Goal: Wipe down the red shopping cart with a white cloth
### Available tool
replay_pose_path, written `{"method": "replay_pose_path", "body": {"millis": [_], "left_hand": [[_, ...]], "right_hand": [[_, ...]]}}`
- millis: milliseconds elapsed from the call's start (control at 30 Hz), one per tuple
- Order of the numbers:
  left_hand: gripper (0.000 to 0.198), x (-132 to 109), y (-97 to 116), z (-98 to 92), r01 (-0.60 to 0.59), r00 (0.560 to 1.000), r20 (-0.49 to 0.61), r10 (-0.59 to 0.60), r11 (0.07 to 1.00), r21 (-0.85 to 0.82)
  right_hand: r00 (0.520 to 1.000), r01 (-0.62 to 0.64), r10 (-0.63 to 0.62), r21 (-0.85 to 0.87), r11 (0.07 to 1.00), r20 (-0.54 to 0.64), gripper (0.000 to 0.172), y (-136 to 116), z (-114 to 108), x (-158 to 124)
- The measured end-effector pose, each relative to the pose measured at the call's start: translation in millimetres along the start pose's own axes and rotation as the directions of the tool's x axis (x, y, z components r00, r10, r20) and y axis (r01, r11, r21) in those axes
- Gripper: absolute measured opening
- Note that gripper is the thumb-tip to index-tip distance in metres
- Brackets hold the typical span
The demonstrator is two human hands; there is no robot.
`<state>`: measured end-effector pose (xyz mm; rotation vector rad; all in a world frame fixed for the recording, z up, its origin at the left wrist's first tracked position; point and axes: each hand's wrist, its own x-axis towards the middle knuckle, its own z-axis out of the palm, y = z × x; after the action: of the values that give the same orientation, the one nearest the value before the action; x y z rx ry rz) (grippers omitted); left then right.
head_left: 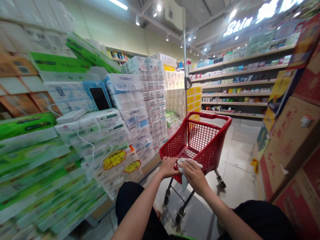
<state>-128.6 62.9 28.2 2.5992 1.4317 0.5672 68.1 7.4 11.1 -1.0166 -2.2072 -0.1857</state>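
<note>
A red plastic shopping cart [200, 140] stands in the aisle right in front of me, its basket bare. My left hand [168, 166] grips the near rim of the cart with its fingers curled over the edge. My right hand [193, 175] presses a white cloth [187, 162] against the same rim, fingers closed over it. Part of the cloth hangs down below the rim. Both forearms reach forward from the bottom of the view.
Stacked packs of tissue and toilet paper [82, 133] fill the left side, with a phone [99, 98] and white cable lying on them. Brown and red cartons [295, 140] line the right. Shelves of products [235, 86] stand behind the cart. Grey tiled floor [237, 166] runs ahead.
</note>
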Motion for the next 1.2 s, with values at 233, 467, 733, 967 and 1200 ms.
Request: {"method": "replay_pose_path", "body": {"millis": [233, 467, 733, 967, 1200], "left_hand": [[0.068, -3.5, 38.5, 16.2, 0.039, 0.99, -0.133, -0.038, 0.999, 0.008], [0.056, 8.1, 1.3, -0.7, -0.264, 0.964, -0.015, 0.266, 0.962, 0.063], [0.033, 11.4, -35.9, 12.8, -0.035, 0.982, -0.165, 0.095, 0.943, 0.331], [0.033, 5.1, -11.8, 19.8, -0.081, 0.968, -0.197, 0.156, 0.936, 0.344], [0.026, 5.1, 42.1, 38.7, -0.059, 0.97, -0.2, 0.139, 0.93, 0.362]], "right_hand": [[0.989, -0.15, 0.15, -0.049, 0.987, 0.004, 0.041, 60.8, -16.1, -5.7], [0.956, -0.293, 0.293, -0.012, 0.956, -0.023, 0.046, 104.7, -21.0, -3.0], [0.958, -0.287, 0.275, -0.181, 0.941, -0.085, 0.042, 51.5, -8.8, -24.6], [0.972, -0.233, 0.212, -0.312, 0.921, -0.101, 0.049, 21.6, -5.7, -23.9], [0.988, -0.155, 0.143, -0.303, 0.94, -0.059, 0.045, 17.4, 0.2, -11.1]]}}
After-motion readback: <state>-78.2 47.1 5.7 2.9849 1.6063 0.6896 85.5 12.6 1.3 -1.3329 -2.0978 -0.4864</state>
